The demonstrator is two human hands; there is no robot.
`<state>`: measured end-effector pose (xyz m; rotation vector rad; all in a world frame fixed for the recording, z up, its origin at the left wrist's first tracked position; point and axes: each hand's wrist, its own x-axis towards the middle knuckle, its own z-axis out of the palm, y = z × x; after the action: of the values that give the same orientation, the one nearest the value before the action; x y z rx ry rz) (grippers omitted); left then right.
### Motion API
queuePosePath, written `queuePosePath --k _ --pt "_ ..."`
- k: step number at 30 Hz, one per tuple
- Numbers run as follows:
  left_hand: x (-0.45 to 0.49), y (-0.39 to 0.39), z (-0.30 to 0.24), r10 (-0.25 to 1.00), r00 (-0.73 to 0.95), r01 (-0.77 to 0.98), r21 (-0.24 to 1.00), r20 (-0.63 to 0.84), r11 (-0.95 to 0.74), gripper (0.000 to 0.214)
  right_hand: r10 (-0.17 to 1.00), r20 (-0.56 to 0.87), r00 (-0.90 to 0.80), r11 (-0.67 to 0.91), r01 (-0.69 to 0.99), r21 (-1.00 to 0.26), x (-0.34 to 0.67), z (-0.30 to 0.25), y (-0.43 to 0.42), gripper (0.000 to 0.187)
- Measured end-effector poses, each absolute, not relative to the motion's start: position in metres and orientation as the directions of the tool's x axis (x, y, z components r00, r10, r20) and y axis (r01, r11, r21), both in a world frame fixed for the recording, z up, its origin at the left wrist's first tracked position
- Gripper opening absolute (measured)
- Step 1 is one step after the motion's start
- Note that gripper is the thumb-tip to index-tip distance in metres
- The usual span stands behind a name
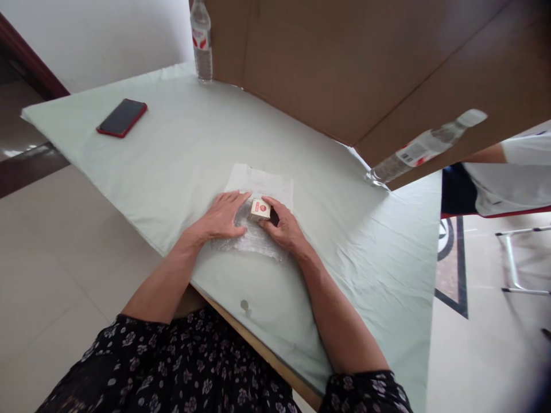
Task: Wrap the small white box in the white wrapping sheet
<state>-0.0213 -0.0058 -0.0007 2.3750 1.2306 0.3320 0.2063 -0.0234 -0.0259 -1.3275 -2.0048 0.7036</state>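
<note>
A small beige box with a red mark (259, 209) stands on a sheet of clear bubble wrap (253, 241) near the table's front edge. My right hand (284, 226) grips the box from the right side with its fingers curled around it. Flat on the bubble wrap just left of the box lies my left hand (221, 217), fingers together and fingertips close to the box. A white paper sheet (262, 180) lies under the far part of the wrap.
The table (172, 149) has a pale green cloth. A red-cased phone (121, 117) lies far left. One water bottle (201, 40) stands at the back, another (424, 146) at the right. Brown cardboard panels (365, 63) wall the far side. A person in white (512, 172) sits at right.
</note>
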Motion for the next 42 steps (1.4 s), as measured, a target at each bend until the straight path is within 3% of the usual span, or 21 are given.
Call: queuePosePath --k 8,14,18,23,28,31,34,37,42 --pt "-0.021 -0.005 -0.003 0.82 0.571 0.703 0.497 0.031 -0.508 0.09 0.926 0.201 -0.32 0.355 0.555 -0.753 0.209 -0.024 -0.024 0.066" --pt "-0.025 -0.019 0.01 0.858 0.489 0.645 0.596 0.159 -0.478 0.075 0.965 0.172 -0.196 0.229 0.325 -0.917 0.224 -0.024 -0.023 0.071" --pt "-0.035 -0.048 0.019 0.787 0.587 0.646 0.476 0.189 -0.596 0.063 0.976 0.149 -0.161 0.183 0.226 -0.957 0.232 -0.022 -0.023 0.074" --pt "-0.039 -0.075 0.021 0.773 0.615 0.69 0.37 0.155 -0.622 0.064 0.959 0.14 -0.245 0.216 0.318 -0.923 0.226 -0.016 -0.025 0.079" --pt "-0.025 -0.076 0.013 0.781 0.598 0.705 0.346 0.179 -0.619 0.03 0.953 0.186 -0.239 0.266 0.369 -0.891 0.214 -0.017 -0.025 0.062" --pt "-0.016 -0.07 0.012 0.792 0.556 0.684 0.403 0.251 -0.608 0.015 0.949 0.167 -0.267 0.263 0.384 -0.885 0.212 -0.017 -0.024 0.052" --pt "-0.008 -0.059 0.018 0.861 0.429 0.659 0.558 0.272 -0.505 0.012 0.951 0.134 -0.279 0.24 0.394 -0.887 0.218 -0.007 -0.023 0.057" --pt "0.0 -0.043 0.028 0.945 0.277 0.591 0.744 0.176 -0.312 0.011 0.957 0.095 -0.273 0.194 0.365 -0.911 0.23 0.014 -0.027 0.058" --pt "0.011 -0.021 0.033 0.99 0.129 0.518 0.848 0.058 -0.117 0.018 0.955 0.081 -0.284 0.196 0.405 -0.893 0.241 0.039 -0.033 0.051"
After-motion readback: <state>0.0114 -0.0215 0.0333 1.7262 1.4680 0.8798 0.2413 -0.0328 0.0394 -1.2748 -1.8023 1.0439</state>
